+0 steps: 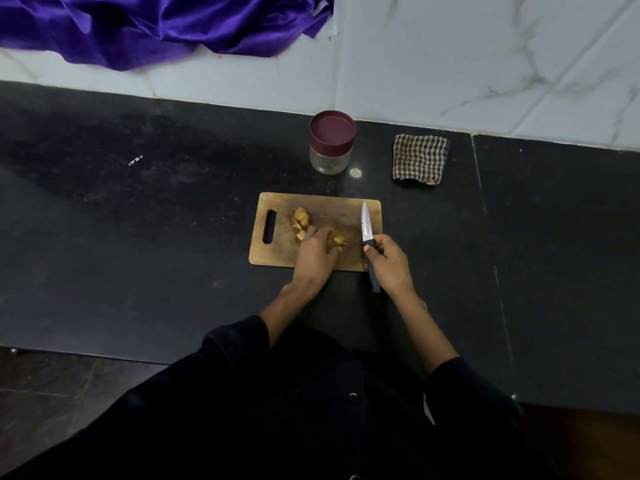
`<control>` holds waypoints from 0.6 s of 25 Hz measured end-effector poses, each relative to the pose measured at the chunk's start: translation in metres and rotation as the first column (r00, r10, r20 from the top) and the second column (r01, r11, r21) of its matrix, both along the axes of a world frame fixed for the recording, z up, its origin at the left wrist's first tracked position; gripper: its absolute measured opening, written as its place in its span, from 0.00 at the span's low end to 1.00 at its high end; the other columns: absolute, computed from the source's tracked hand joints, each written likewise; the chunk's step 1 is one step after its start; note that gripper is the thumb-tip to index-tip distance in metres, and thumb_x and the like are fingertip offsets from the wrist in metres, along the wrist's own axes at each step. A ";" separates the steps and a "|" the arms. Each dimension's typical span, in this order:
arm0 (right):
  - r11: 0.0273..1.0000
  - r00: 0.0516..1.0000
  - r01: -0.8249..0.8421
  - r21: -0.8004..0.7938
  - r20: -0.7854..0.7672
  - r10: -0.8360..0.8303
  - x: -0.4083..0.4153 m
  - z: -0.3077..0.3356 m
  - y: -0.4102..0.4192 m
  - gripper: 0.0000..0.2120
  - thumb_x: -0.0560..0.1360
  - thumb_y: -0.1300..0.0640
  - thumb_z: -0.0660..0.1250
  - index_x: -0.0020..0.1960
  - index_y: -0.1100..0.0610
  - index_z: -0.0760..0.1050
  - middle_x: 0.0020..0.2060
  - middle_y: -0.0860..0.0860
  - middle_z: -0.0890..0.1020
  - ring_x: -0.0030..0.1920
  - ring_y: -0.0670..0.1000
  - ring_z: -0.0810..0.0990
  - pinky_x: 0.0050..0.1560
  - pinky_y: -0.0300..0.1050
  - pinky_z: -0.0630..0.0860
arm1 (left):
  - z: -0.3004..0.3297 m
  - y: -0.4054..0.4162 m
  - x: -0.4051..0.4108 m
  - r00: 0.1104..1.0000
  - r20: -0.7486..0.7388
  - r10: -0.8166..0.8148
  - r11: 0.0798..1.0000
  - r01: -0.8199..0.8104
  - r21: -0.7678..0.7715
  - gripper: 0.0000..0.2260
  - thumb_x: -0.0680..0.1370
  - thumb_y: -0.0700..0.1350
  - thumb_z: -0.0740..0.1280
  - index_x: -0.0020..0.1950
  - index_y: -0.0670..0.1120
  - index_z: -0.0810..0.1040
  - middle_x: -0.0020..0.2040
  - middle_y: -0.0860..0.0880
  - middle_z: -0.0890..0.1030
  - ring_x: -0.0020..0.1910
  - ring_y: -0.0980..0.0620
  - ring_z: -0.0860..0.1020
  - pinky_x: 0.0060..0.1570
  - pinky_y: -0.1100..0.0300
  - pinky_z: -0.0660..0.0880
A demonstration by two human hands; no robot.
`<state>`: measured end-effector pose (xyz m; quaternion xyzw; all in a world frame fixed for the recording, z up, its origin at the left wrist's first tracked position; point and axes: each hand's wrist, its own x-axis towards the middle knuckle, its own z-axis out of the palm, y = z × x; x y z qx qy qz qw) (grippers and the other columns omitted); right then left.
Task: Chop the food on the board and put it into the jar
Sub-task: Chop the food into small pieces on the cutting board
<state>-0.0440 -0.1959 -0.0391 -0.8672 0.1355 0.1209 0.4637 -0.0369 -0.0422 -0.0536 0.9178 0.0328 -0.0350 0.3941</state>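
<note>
A wooden cutting board (277, 251) with a handle slot lies on the black counter. A pile of yellowish food pieces (300, 220) sits on its left half. My left hand (315, 256) holds another yellowish piece (338, 240) against the board's middle. My right hand (389, 263) grips the dark handle of a small knife (366, 225), whose blade points away from me over the board's right end. Behind the board stands a glass jar (330, 161) with its maroon lid on.
A folded checked cloth (419, 159) lies right of the jar. The black counter (156, 237) stretches wide to the left and right. Purple fabric (156, 26) hangs over the white tiled wall at the back left.
</note>
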 end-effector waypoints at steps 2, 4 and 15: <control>0.999 0.999 0.019 0.042 -0.034 -0.018 -0.006 0.000 0.001 0.09 0.81 0.57 0.62 0.60 0.56 0.74 0.53 0.56 0.78 0.46 0.52 0.80 0.44 0.50 0.81 | -0.002 -0.003 0.004 1.000 -0.001 0.015 1.000 -0.015 0.024 0.17 0.76 0.41 0.69 0.64 0.42 0.75 0.62 0.45 0.73 0.59 0.48 0.75 0.60 0.60 0.71; 0.997 0.997 0.036 0.073 -0.066 -0.032 -0.012 0.003 0.002 0.09 0.82 0.58 0.61 0.60 0.56 0.73 0.50 0.55 0.78 0.41 0.49 0.80 0.36 0.45 0.80 | -0.005 -0.005 0.007 1.000 -0.015 0.001 0.999 0.000 0.045 0.14 0.76 0.41 0.68 0.62 0.43 0.76 0.61 0.45 0.74 0.57 0.48 0.76 0.60 0.54 0.74; 0.992 0.995 0.046 0.113 -0.099 -0.034 -0.015 0.008 0.003 0.07 0.82 0.59 0.60 0.59 0.56 0.73 0.46 0.54 0.78 0.39 0.49 0.79 0.38 0.46 0.80 | 0.004 -0.010 0.012 1.000 -0.004 -0.018 0.996 0.018 0.091 0.14 0.76 0.45 0.68 0.61 0.46 0.74 0.61 0.47 0.74 0.57 0.50 0.76 0.55 0.53 0.76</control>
